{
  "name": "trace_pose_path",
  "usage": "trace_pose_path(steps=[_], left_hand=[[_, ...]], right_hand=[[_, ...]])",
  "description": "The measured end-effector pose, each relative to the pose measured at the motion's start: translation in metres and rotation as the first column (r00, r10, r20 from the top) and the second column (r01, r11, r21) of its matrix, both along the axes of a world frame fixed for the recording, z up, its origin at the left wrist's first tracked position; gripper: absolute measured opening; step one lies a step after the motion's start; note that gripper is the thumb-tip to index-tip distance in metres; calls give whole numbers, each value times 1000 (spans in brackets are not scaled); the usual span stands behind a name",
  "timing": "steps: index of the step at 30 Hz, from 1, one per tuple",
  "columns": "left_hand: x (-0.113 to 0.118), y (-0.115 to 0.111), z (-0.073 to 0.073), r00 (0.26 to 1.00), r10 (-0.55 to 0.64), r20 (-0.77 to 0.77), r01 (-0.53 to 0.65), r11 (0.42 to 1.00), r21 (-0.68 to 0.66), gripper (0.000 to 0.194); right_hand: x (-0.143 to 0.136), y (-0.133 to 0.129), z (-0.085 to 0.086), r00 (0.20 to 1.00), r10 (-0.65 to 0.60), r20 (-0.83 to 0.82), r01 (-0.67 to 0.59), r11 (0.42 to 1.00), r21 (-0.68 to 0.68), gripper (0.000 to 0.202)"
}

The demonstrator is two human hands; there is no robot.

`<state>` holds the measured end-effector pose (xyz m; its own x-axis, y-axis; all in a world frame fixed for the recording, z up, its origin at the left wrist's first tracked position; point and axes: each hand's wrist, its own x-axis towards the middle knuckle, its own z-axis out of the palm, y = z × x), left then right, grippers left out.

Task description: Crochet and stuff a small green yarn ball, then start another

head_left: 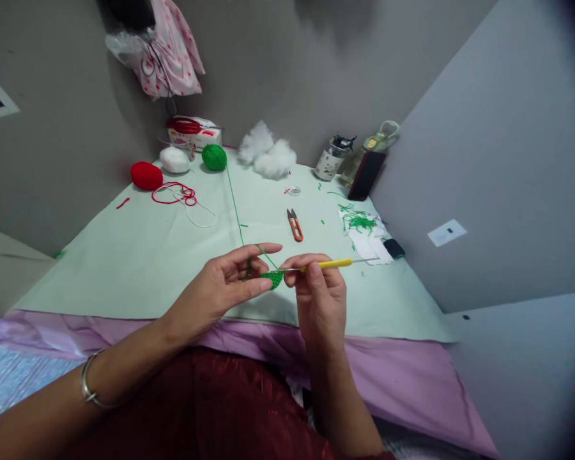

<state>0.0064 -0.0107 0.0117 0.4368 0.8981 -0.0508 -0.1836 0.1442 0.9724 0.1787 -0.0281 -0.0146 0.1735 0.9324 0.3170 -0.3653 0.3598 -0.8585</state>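
Between thumb and fingers, my left hand [230,275] pinches a small green crocheted piece [274,280]. Green yarn [234,201] runs from a green ball [214,157] at the back of the table to my left fingers, and a strand slants from the raised index finger to the piece. My right hand [320,297] grips a crochet hook with a yellow handle [338,263]. The hook's metal tip is at the top edge of the green piece. Orange thread snips [295,225] lie on the table just beyond my hands.
On the pale table [138,255] are a red ball [146,176], a white ball [175,160], white stuffing [268,153], a pen holder [330,160], a bottle [381,137], a leaning phone [367,176] and green yarn scraps [360,222]. Walls rise behind and right.
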Motion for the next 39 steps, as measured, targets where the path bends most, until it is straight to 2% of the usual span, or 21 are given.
trace_pose_path(steps=[5, 12, 17, 20, 22, 24, 26, 27, 28, 29, 31, 33, 34, 36, 39], left_hand=[[1, 0, 4, 998, 41, -43, -40, 999, 33, 40], [0, -6, 6, 972, 181, -151, -151, 970, 192, 39], [-1, -5, 7, 967, 179, -181, -139, 967, 215, 38], [0, -5, 5, 960, 206, -190, -154, 954, 256, 36], [1, -6, 3, 951, 243, -189, -184, 941, 283, 37], [3, -8, 1, 955, 249, -161, -203, 944, 258, 43], [5, -9, 0, 978, 190, -86, -179, 976, 123, 53], [5, -9, -1, 991, 135, -25, -134, 991, 14, 57], [5, -8, -1, 996, 77, 48, -72, 992, -104, 60], [5, -6, 0, 992, 34, 124, -7, 978, -210, 60], [3, -2, 0, 972, 8, 235, 74, 938, -337, 55], [2, 0, 1, 965, 36, 260, 58, 937, -344, 49], [2, 1, 0, 967, 52, 249, 30, 948, -315, 46], [2, 0, -1, 978, 48, 203, -1, 974, -228, 42], [5, -2, -4, 995, 27, 92, -18, 995, -98, 38]], right_hand=[[3, -2, 3, 994, -4, 112, -2, 998, 59, 21], [2, -10, 2, 935, -153, 320, 93, 976, 197, 21], [1, -10, 3, 928, -168, 332, 98, 971, 216, 22], [2, -11, 4, 879, -221, 423, 95, 950, 298, 22], [2, -12, 2, 803, -306, 511, 84, 908, 411, 22], [0, -14, -3, 649, -461, 605, 89, 836, 541, 25], [-3, -15, -9, 455, -623, 636, 103, 747, 657, 31], [-4, -16, -12, 390, -678, 623, 111, 707, 699, 35], [-5, -16, -14, 373, -704, 604, 125, 683, 720, 36], [-6, -15, -15, 411, -696, 589, 145, 688, 711, 34], [-5, -14, -12, 595, -589, 547, 212, 771, 600, 28], [-4, -12, -7, 797, -429, 426, 250, 875, 414, 24], [-3, -11, -5, 864, -360, 353, 246, 912, 329, 23], [-3, -8, -1, 923, -274, 271, 208, 946, 249, 20], [-5, -7, -1, 914, -238, 329, 164, 957, 238, 18]])
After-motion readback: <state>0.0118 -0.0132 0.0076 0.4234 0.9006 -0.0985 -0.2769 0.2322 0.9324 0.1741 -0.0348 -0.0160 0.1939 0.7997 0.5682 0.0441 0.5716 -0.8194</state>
